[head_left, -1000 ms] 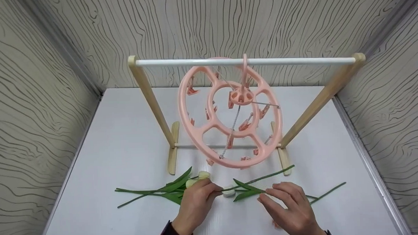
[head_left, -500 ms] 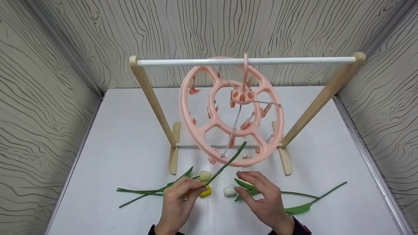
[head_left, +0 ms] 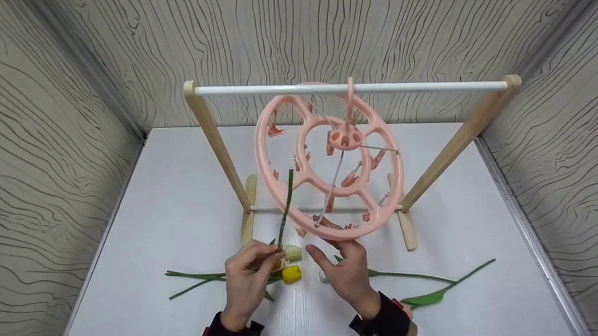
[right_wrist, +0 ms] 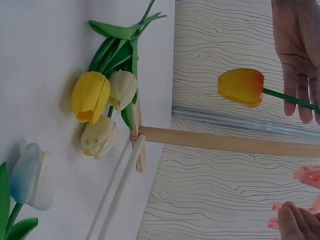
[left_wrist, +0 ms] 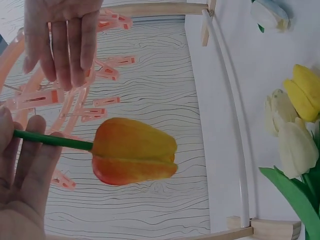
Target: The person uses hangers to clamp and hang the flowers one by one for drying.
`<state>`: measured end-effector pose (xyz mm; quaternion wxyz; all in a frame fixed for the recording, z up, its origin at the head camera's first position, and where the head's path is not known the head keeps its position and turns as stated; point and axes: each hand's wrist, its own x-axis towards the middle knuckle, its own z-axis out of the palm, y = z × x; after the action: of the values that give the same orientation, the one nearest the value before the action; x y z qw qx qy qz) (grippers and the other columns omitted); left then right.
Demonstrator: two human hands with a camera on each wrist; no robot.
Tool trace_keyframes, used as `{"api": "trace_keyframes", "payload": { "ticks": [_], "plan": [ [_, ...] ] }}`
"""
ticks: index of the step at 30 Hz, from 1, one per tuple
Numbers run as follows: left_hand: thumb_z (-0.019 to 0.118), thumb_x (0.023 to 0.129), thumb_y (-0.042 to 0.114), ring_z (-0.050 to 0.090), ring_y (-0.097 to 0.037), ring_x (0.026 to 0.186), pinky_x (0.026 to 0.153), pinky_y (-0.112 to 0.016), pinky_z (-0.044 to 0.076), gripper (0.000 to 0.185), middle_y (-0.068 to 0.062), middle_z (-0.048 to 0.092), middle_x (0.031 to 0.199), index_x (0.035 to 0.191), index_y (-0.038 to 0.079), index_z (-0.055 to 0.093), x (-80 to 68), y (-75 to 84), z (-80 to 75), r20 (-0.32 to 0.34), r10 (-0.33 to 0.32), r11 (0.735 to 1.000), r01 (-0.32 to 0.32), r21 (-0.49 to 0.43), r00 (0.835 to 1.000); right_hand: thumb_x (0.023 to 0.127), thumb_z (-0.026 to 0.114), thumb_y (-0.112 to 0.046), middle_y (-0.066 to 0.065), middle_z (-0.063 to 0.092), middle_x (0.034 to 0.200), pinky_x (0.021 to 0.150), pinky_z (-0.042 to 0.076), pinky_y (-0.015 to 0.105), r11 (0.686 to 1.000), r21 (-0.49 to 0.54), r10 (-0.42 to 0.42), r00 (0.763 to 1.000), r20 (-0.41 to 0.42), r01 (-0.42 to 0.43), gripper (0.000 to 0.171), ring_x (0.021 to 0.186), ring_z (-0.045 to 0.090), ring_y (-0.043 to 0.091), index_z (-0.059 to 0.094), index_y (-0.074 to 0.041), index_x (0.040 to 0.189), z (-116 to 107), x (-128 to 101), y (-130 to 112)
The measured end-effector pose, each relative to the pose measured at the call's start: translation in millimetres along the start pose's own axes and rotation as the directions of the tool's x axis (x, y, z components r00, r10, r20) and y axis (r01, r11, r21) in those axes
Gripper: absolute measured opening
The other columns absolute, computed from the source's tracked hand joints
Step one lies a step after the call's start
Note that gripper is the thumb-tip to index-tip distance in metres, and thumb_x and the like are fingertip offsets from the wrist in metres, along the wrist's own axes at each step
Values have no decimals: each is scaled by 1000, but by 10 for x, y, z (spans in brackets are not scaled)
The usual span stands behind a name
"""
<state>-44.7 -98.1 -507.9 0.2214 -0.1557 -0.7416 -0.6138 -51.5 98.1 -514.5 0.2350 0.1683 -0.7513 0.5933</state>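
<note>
My left hand (head_left: pixel 273 248) pinches the green stem (head_left: pixel 285 203) of an orange tulip (left_wrist: pixel 132 152) just above its bloom, which hangs clear of the table. The stem points up in front of the left rim of a pink round peg hanger (head_left: pixel 345 138). The hanger hangs from the white rod (head_left: pixel 425 87) of a wooden rack. My right hand (head_left: pixel 317 235) reaches up with straight fingers to the hanger's lower rim, where they touch the pink pegs (left_wrist: pixel 107 72).
On the white table (head_left: pixel 181 202) lie a yellow tulip (head_left: pixel 292 273), a cream tulip (head_left: pixel 293 252) and a pale blue-white tulip (right_wrist: pixel 31 175), with stems and leaves (head_left: pixel 425 299) spread left and right. Patterned walls close in three sides.
My left hand lifted the orange tulip off the table and swung its stem upright. My right hand left the stems on the table and rose to the hanger's lower rim.
</note>
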Motion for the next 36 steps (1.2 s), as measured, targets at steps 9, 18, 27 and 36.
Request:
{"api": "trace_keyframes", "payload": {
  "ticks": [9, 18, 27, 36],
  "plan": [
    [80, 86, -7, 72, -3, 79, 63, -24, 65, 13, -9, 74, 84, 92, 4, 79, -10, -147, 51, -19, -63, 998, 63, -14, 998, 85, 79, 13, 2, 78, 109, 96, 65, 31, 978, 209, 35, 999, -35, -27, 38, 104, 76, 12, 73, 1, 121, 228, 147, -56],
    [81, 85, -7, 73, -4, 82, 67, -26, 67, 13, -10, 75, 85, 92, 4, 79, -32, -241, 108, -2, -52, 997, 52, -48, 999, 86, 76, 15, 2, 81, 108, 89, 66, 27, 948, 306, 116, 991, -66, -90, 35, 98, 79, 17, 74, 0, 118, 252, 149, -82],
    [81, 85, -8, 73, -5, 81, 68, -28, 67, 15, -9, 75, 84, 91, 6, 78, -52, -251, 244, 51, -59, 996, 62, -69, 997, 92, 71, 12, 5, 82, 109, 87, 66, 27, 898, 438, 63, 997, -49, -35, 26, 99, 79, 17, 69, 9, 118, 118, 93, -87],
    [80, 85, -12, 73, -7, 77, 68, -30, 68, 17, -8, 73, 82, 89, 4, 77, -57, -239, 378, 111, -23, 993, 36, -116, 994, 91, 65, 21, 12, 80, 113, 90, 65, 26, 864, 502, 9, 997, -75, 30, 33, 107, 79, 19, 64, 9, 121, -16, 72, -103]
  ]
}}
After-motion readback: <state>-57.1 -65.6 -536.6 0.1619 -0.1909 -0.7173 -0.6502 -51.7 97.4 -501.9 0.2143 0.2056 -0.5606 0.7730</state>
